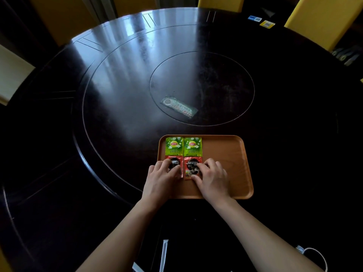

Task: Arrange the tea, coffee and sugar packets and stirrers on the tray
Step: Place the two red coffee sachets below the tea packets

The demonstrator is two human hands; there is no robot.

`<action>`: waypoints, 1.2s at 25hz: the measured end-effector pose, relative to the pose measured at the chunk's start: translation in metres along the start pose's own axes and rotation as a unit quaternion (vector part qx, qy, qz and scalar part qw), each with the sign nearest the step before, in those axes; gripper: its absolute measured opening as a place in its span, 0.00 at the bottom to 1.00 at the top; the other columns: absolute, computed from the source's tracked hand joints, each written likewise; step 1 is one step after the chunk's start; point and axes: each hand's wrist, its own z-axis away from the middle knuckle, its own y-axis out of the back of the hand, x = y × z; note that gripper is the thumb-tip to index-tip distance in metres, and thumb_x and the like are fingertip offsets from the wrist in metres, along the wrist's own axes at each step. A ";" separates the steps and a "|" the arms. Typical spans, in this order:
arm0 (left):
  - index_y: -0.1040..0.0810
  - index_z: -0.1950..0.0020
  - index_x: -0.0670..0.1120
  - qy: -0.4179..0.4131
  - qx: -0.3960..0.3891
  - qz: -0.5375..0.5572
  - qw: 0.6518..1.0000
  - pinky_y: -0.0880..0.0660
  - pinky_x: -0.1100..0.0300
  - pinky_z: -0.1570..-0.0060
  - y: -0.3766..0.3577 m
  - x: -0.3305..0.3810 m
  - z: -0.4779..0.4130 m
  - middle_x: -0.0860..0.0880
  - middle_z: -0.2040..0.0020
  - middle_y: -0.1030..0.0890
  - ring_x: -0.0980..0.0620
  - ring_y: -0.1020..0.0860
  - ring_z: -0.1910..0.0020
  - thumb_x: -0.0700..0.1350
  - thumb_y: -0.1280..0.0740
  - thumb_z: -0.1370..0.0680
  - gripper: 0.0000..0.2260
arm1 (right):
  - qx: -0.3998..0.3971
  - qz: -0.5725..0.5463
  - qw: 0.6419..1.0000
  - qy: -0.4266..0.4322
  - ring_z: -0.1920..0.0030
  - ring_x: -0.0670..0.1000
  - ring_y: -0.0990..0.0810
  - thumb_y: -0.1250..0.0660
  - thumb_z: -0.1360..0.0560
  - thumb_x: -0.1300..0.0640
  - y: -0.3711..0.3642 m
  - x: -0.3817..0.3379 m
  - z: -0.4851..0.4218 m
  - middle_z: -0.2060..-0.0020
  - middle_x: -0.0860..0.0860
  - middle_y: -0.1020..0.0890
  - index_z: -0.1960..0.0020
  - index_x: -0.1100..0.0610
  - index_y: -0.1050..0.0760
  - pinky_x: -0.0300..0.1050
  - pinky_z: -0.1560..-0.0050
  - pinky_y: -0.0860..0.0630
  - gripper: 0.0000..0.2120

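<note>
An orange-brown wooden tray lies on the dark round table. In its far left corner two green Lipton tea packets lie side by side. Just below them lie two red Nescafe coffee packets. My left hand rests with its fingertips on the left coffee packet. My right hand presses its fingertips on the right coffee packet. A white wrapped stirrer lies on the table between my forearms, near the front edge.
A pale green flat packet lies on the table's inner disc beyond the tray. Yellow chairs stand around the far side. A white cable curls at the lower right. Small cards sit at the far right.
</note>
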 end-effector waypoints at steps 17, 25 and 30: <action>0.19 0.38 0.50 0.005 0.054 0.039 0.998 0.26 0.44 0.46 -0.006 -0.006 0.004 0.40 0.37 0.22 0.38 0.25 0.40 0.48 0.26 0.26 0.16 | 0.016 -0.044 0.999 0.006 0.49 0.56 0.25 0.26 0.29 0.48 0.002 0.004 0.003 0.51 0.53 0.22 0.40 0.54 0.21 0.52 0.52 0.26 0.20; 0.17 0.41 0.46 0.028 0.105 0.105 0.988 0.26 0.45 0.52 -0.005 0.006 0.093 0.43 0.47 0.20 0.41 0.23 0.50 0.41 0.27 0.26 0.13 | 0.044 -0.117 0.990 0.072 0.51 0.57 0.22 0.27 0.27 0.57 0.026 0.029 0.072 0.53 0.54 0.20 0.44 0.59 0.19 0.50 0.52 0.24 0.13; 0.16 0.49 0.46 0.100 0.061 0.151 0.982 0.26 0.52 0.56 -0.027 0.026 0.187 0.49 0.56 0.21 0.48 0.23 0.57 0.41 0.26 0.26 0.06 | -0.054 -0.153 0.983 0.090 0.54 0.50 0.21 0.28 0.25 0.56 0.027 0.046 0.155 0.58 0.47 0.20 0.49 0.55 0.18 0.46 0.55 0.23 0.06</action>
